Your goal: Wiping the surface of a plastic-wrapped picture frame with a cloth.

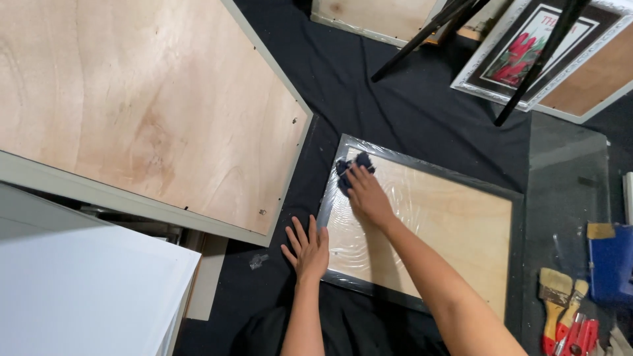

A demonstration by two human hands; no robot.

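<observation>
- Two hands are working at the near-left corner of a dark-framed panel [422,231] that is lying flat on a black floor covering [409,99].
- The right hand [368,196] is pressing a dark cloth [349,170] onto the panel's glossy, film-covered plywood face, just inside the top-left corner of the frame.
- The fingers [358,177] of the right hand are curling over the cloth, gripping it; the wad is sticking out beyond the fingertips toward the corner.
- The left hand [307,250] is lying flat, fingers spread and holding nothing, palm down on the black covering and touching the frame's left edge.
- A large plywood board [132,105] with a pale border is lying just left of the frame; only a narrow strip of black covering is separating the two edges, and the left hand is occupying that strip.
- A white sheet [79,283] is overlapping the lower left of the view, well apart from the hands.
- Open room is lying above the frame, where bare black covering is running up to two dark tripod legs [422,36] and a framed flower picture [527,53].
- Right of the frame, paintbrushes [557,296] and a blue container [610,264] are resting, well apart from both hands.
</observation>
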